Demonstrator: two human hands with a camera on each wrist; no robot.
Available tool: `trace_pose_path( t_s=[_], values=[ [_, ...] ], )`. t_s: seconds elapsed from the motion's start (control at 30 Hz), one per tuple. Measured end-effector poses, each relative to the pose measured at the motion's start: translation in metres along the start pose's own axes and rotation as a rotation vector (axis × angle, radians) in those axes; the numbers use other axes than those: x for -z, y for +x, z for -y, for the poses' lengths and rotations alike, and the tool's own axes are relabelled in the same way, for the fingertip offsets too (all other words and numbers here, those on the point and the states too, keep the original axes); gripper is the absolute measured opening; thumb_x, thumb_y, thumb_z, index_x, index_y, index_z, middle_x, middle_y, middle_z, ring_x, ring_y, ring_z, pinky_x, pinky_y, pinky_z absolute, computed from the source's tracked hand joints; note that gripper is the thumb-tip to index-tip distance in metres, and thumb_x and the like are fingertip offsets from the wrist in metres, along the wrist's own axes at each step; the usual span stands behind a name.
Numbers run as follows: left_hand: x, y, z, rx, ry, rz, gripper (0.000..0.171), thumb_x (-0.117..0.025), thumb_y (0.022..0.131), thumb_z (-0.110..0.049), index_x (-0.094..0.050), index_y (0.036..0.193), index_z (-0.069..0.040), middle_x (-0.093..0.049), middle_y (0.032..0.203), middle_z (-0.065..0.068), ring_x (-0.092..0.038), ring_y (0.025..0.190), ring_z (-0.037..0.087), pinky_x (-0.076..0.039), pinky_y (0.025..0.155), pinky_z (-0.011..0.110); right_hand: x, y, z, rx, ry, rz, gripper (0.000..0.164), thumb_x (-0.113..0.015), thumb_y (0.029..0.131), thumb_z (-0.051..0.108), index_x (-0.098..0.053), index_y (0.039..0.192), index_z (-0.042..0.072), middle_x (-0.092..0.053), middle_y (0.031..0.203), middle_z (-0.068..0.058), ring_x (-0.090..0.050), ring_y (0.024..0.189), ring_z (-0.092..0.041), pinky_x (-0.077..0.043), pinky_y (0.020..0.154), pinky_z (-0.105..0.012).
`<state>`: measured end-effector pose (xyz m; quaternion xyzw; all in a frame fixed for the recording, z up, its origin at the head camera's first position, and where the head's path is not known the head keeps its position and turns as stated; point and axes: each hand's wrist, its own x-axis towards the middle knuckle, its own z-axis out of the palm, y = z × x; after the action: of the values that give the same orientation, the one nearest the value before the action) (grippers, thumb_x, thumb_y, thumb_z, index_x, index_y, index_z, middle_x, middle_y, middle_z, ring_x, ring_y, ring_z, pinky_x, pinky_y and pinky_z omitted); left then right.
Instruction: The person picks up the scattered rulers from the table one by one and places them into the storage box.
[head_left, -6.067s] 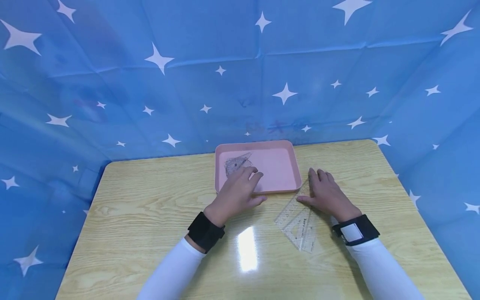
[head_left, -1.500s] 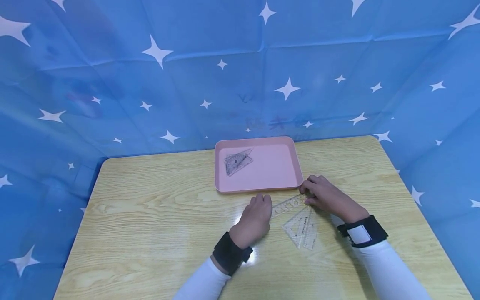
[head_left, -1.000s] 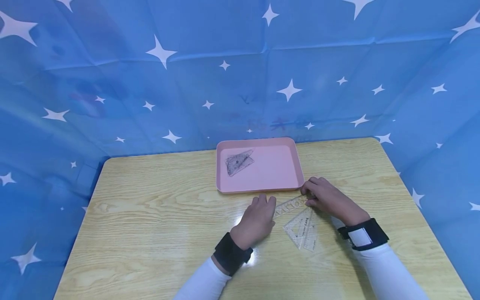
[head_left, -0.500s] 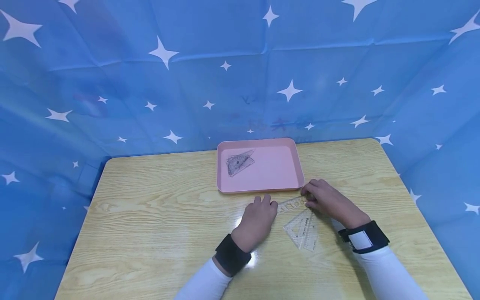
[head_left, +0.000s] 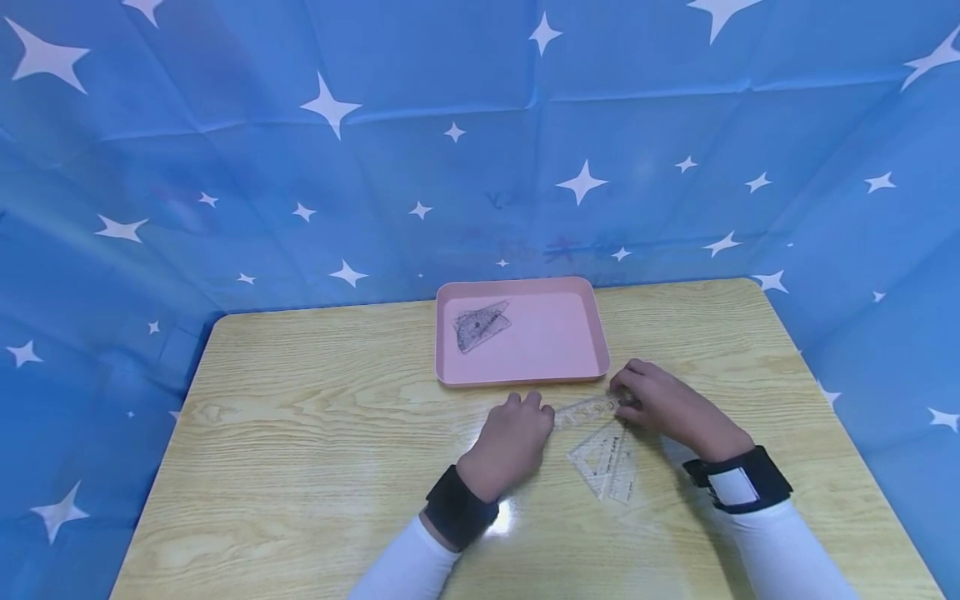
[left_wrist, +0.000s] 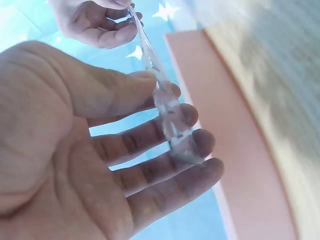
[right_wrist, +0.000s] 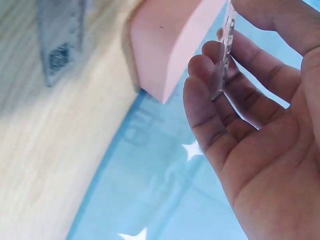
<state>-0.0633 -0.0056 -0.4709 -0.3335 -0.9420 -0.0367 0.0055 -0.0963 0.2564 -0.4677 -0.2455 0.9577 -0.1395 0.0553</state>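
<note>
A clear plastic ruler point(head_left: 585, 411) with cut-out shapes spans the gap between my hands, just in front of the pink tray. My left hand point(head_left: 512, 442) pinches its left end; in the left wrist view the thumb presses one face of the ruler point(left_wrist: 172, 120), with the fingers behind. My right hand point(head_left: 671, 410) pinches the other end, and in the right wrist view the ruler point(right_wrist: 223, 60) is seen nearly edge-on, against the fingers. Below the ruler, clear set squares point(head_left: 603, 458) lie overlapping on the table, near the right hand.
The pink tray point(head_left: 555, 337) stands at the back of the wooden table point(head_left: 315, 417). At its left side lie a clear protractor point(head_left: 472, 332) and other clear pieces, overlapping. A blue star-patterned cloth point(head_left: 390, 167) hangs behind the table.
Earlier the left hand hovered over the tray and the ruler lay on the table under the right hand. Now both hands hold the ruler; over the last second it shifts slightly right.
</note>
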Motion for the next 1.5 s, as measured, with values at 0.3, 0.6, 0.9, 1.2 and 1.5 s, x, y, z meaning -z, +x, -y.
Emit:
trace_pose_path(
  t_s=[0.3, 0.6, 0.9, 1.2, 1.5],
  values=[
    [0.018, -0.003, 0.012, 0.001, -0.049, 0.038, 0.025, -0.069, 0.084, -0.001, -0.073, 0.107, -0.010, -0.063, 0.100, 0.007, -0.060, 0.085, 0.021, -0.051, 0.056, 0.030, 0.021, -0.004, 0.012, 0.040, -0.058, -0.033, 0.027, -0.086, 0.084, 0.016, -0.073, 0.105, 0.007, -0.066, 0.103, -0.006, -0.063, 0.092, -0.019, -0.057, 0.077, -0.038],
    [0.033, -0.007, 0.023, 0.018, -0.041, -0.027, 0.031, -0.066, 0.087, 0.004, -0.068, 0.117, -0.005, -0.059, 0.100, 0.007, -0.051, 0.085, 0.019, -0.050, 0.065, 0.028, 0.039, 0.005, 0.021, 0.091, -0.042, -0.084, 0.027, -0.084, 0.086, 0.017, -0.074, 0.109, 0.006, -0.068, 0.105, -0.008, -0.068, 0.099, -0.024, -0.060, 0.083, -0.041],
    [0.043, -0.003, 0.039, 0.046, -0.079, -0.029, 0.031, -0.064, 0.086, 0.006, -0.067, 0.115, -0.004, -0.057, 0.100, 0.008, -0.050, 0.086, 0.021, -0.048, 0.070, 0.032, 0.049, 0.023, 0.024, 0.133, 0.004, -0.066, 0.027, -0.082, 0.088, 0.016, -0.076, 0.113, 0.007, -0.069, 0.107, -0.008, -0.066, 0.097, -0.021, -0.059, 0.083, -0.038],
    [0.045, 0.001, 0.060, 0.025, -0.161, -0.085, 0.012, -0.063, 0.091, -0.004, -0.066, 0.103, -0.004, -0.055, 0.093, 0.007, -0.050, 0.079, 0.021, -0.047, 0.069, 0.033, 0.046, 0.041, 0.032, 0.146, 0.033, -0.039, 0.019, -0.076, 0.089, 0.012, -0.075, 0.108, 0.007, -0.067, 0.103, -0.004, -0.062, 0.088, -0.014, -0.057, 0.077, -0.032],
    [0.041, 0.007, 0.077, 0.008, -0.172, -0.123, 0.016, -0.065, 0.095, -0.003, -0.068, 0.111, -0.002, -0.060, 0.100, 0.010, -0.058, 0.088, 0.024, -0.051, 0.079, 0.037, 0.039, 0.058, 0.035, 0.153, 0.007, -0.066, 0.022, -0.077, 0.088, 0.014, -0.074, 0.109, 0.005, -0.064, 0.103, -0.006, -0.059, 0.085, -0.015, -0.056, 0.078, -0.033]
  ],
)
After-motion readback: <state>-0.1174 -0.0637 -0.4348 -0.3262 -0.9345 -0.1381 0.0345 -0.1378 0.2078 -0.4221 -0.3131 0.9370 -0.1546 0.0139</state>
